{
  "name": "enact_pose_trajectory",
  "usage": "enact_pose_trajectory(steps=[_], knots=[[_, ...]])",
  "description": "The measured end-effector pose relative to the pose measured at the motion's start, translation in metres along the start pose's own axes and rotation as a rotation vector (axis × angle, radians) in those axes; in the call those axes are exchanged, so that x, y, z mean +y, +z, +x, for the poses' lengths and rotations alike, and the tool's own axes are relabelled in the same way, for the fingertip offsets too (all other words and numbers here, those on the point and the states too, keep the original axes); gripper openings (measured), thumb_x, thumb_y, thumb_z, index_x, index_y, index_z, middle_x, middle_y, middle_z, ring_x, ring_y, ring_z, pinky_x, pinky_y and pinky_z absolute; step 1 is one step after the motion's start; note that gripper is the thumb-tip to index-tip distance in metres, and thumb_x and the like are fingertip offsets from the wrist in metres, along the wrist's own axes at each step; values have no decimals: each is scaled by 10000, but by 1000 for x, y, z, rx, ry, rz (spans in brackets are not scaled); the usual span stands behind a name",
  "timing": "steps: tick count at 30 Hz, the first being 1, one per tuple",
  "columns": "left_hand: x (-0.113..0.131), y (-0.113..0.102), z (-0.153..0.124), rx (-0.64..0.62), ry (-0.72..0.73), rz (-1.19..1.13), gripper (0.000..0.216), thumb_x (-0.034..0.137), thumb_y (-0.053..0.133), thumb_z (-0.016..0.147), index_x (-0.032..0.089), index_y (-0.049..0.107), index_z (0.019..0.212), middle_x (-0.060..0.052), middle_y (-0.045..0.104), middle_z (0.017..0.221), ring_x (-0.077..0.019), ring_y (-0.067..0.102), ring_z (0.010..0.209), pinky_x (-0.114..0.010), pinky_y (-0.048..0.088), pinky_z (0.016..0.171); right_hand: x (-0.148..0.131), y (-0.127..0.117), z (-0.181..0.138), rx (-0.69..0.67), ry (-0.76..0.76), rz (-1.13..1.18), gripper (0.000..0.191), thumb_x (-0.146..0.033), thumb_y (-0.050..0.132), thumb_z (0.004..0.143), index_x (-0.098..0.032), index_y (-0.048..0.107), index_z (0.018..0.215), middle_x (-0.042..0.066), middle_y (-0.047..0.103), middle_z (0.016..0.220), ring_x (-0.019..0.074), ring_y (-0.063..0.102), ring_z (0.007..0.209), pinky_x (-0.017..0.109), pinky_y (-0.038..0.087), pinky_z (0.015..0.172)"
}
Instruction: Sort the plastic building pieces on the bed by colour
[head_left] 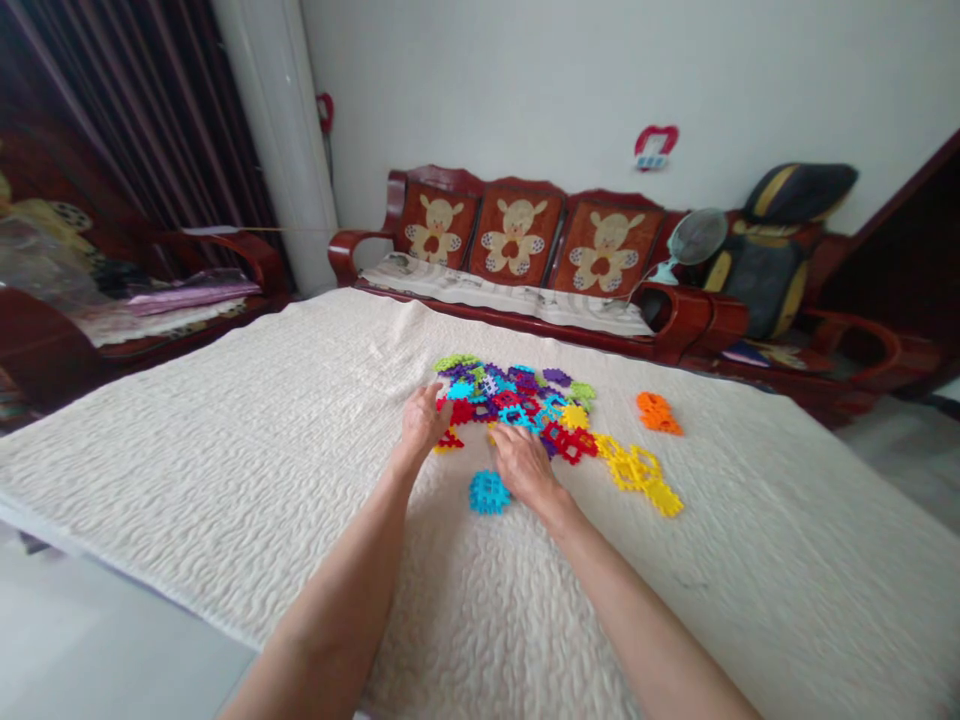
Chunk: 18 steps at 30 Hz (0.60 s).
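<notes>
Fingers of the left hand [424, 422] are loosely curved and partly spread at the left edge of the pile of interlocking plastic pieces [516, 414]; whether they grip a piece cannot be told. Fingers of the right hand [525, 464] are extended, close together, and angled down at the near edge of the pile; a grip, if any, is hidden beneath them. The pile lies on the quilted cover [187, 430], between and beyond both hands; a blue piece [490, 493] lies just beside the right hand, on the near side; yellow pieces [634, 466] extend rightward; orange pieces [657, 411] lie apart, farther right.
</notes>
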<state>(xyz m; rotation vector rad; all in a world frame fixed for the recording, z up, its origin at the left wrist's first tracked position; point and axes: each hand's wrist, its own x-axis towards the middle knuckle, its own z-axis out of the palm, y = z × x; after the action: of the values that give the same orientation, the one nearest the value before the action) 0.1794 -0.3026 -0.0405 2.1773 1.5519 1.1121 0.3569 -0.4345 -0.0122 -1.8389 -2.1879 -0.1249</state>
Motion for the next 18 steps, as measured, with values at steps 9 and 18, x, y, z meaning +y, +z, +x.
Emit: enact_pose_trajectory(steps=[9,18], knots=[[12,-25,-52,-297,39,261,333,461,685,854,167,721,1006,-123,705,1123,-270,636,1084,-372,482,972,-13,-12,37,-264,178,-205,404,-92,363,967,-168,658,1232,172,670,1254,312,536,1238,461,341,1028],[11,-13,-69,-207,172,247,272,388,557,967,187,698,1083,-102,696,1101,-241,625,1067,-371,459,984,-8,-10,22,-181,120,-171,374,-156,326,1019,-182,626,1241,133,704,1201,243,597,1144,383,355,1017]])
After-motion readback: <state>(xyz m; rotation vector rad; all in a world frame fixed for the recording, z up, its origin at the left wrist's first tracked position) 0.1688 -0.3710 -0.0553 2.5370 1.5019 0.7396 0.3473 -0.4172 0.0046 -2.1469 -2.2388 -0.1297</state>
